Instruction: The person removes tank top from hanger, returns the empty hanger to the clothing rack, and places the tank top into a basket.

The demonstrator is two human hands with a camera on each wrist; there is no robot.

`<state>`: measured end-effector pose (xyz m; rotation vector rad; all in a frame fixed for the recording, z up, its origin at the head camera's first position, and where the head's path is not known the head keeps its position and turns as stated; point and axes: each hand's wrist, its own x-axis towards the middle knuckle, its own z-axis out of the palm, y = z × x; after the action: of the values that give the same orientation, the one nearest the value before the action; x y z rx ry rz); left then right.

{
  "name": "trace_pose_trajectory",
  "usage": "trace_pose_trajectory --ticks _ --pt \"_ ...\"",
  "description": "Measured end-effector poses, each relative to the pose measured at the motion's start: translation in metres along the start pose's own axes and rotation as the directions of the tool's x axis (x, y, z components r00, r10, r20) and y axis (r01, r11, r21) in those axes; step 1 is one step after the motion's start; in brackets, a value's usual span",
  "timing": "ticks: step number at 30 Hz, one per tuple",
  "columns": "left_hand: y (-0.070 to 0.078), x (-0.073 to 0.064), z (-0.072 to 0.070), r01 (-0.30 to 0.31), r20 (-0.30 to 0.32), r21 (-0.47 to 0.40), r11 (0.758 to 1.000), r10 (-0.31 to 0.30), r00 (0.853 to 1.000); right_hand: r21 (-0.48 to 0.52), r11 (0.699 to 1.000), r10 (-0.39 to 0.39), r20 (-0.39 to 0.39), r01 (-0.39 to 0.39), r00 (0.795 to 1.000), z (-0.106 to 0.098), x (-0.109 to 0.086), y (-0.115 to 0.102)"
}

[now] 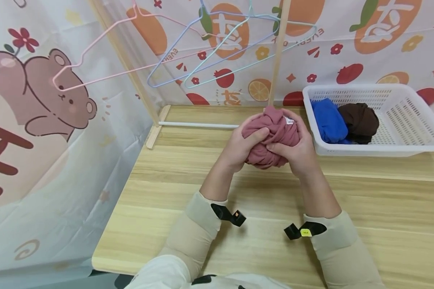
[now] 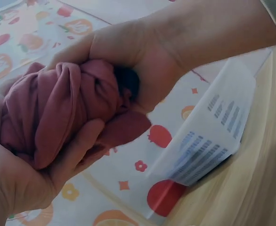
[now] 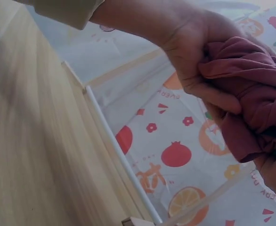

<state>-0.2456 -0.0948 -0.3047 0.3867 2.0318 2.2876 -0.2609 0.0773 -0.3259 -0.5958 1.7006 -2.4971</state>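
Observation:
A dusty-red garment (image 1: 261,156), rolled into a loose, folded bundle, is held up over the table between both hands. My left hand (image 1: 237,146) grips its left side, thumb across the front. From the right, my right hand (image 1: 303,150) holds it the same way, the two thumbs close together. A white label (image 1: 289,120) shows at the bundle's upper right. In the left wrist view, a dark patch (image 2: 127,83) shows at one end of the cloth (image 2: 58,106); whether it belongs to the garment I cannot tell. The fingers behind the bundle are largely hidden.
A white perforated basket (image 1: 412,120) stands at the back right, holding a blue cloth bundle (image 1: 329,120) and a dark brown one (image 1: 359,119). Pink (image 1: 110,74), blue (image 1: 173,51) and mint (image 1: 217,50) hangers hang over the back of the wooden table (image 1: 159,200). The rack's pale rod (image 1: 199,125) runs low behind.

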Motion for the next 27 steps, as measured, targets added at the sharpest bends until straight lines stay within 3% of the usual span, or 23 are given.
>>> trace_pose_trajectory --ticks 4,7,9,12,16,18,20,24,27 --pt "-0.002 0.001 0.001 -0.033 -0.068 0.052 0.998 0.036 0.997 -0.032 0.997 0.071 0.016 -0.071 0.997 0.0 0.001 0.002" --pt "-0.002 0.001 -0.001 -0.038 -0.104 0.106 0.994 0.049 0.993 -0.184 0.975 0.129 0.002 -0.127 0.992 -0.001 0.002 0.004" --pt "-0.002 0.002 -0.003 -0.043 -0.109 0.138 0.989 0.059 0.992 -0.315 0.939 0.14 -0.014 -0.138 0.99 -0.002 0.002 0.004" --pt "-0.004 0.003 -0.004 -0.036 -0.102 0.181 0.983 0.055 0.993 -0.507 0.856 0.094 -0.042 -0.102 0.995 -0.005 -0.001 0.002" --pt "-0.005 0.004 -0.004 -0.019 -0.089 0.259 0.966 0.043 0.995 -0.627 0.779 0.021 0.011 -0.01 1.0 -0.006 -0.006 -0.002" --pt "-0.005 0.004 -0.005 -0.031 -0.082 0.312 0.949 0.059 0.995 -0.621 0.784 0.017 0.059 0.024 0.998 -0.006 -0.007 -0.003" --pt "-0.004 0.003 -0.005 -0.058 -0.068 0.361 0.931 0.088 0.994 -0.574 0.819 0.058 0.089 0.004 0.994 -0.008 -0.008 -0.002" --pt "-0.002 -0.002 -0.004 -0.107 -0.019 0.406 0.908 0.125 0.992 -0.286 0.951 0.165 0.149 -0.117 0.975 -0.019 -0.008 -0.001" --pt "0.0 -0.005 -0.001 -0.123 0.024 0.395 0.91 0.124 0.992 -0.102 0.977 0.205 0.212 -0.187 0.955 -0.026 -0.007 0.0"
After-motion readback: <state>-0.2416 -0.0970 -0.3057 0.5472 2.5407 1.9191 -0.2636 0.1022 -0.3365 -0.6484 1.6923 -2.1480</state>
